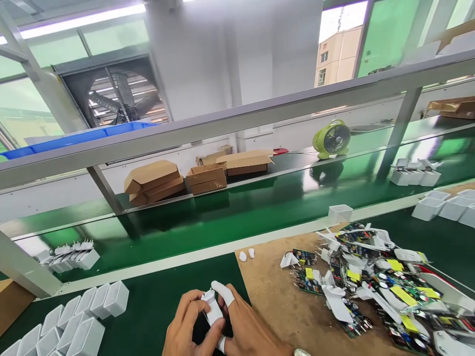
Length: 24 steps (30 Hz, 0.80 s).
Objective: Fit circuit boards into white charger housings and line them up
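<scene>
A small white plastic power adapter case (213, 307) is held low in the middle of the view, over the green surface. My left hand (191, 324) grips it with thumb and fingers from the left. Closed around its right side is my right hand (247, 324), with white finger covers on at least two fingertips. The palms and the underside of the case are hidden. Right of my hands, a heap of green circuit boards (371, 284) with white plastic parts and yellow components lies on a brown board (267, 282). Two small white pieces (247, 254) rest at its edge.
Open white cases (79, 321) stand in rows at lower left, more cases (445, 205) at right. Pronged adapters (74, 257) sit on the green conveyor belt (230, 212). Beyond are cardboard boxes (206, 179) and a green fan (332, 139). A metal rail (237, 118) crosses above.
</scene>
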Each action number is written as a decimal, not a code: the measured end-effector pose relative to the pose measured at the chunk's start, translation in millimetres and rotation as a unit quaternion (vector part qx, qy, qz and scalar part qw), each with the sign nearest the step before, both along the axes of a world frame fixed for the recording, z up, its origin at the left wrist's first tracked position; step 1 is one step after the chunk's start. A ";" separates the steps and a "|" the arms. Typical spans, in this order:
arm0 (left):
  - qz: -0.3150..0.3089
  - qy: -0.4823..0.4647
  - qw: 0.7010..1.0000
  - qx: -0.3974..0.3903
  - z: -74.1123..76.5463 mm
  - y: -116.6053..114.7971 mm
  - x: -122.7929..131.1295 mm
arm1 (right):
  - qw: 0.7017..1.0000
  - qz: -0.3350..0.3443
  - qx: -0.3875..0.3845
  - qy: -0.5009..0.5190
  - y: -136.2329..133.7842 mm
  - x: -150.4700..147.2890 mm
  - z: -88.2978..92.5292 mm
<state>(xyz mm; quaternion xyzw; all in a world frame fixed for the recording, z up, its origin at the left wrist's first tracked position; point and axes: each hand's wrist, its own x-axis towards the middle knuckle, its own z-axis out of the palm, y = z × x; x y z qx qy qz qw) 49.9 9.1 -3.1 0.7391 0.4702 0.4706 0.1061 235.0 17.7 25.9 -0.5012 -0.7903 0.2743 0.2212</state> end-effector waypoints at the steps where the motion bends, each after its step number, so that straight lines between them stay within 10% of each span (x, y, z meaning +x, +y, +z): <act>1: 0.010 -0.002 1.000 -0.002 -0.1 0.6 2.8 | 1.000 0.002 0.004 0.008 -0.6 -0.3 -0.1; 14: 0.009 -0.160 0.969 -0.190 16.1 9.7 3.4 | 0.998 0.025 -0.004 0.057 0.6 3.2 -12.1; 24: -0.145 -0.201 0.933 -0.259 -0.1 29.5 -3.8 | 0.991 -0.012 0.073 0.110 11.6 9.1 -24.8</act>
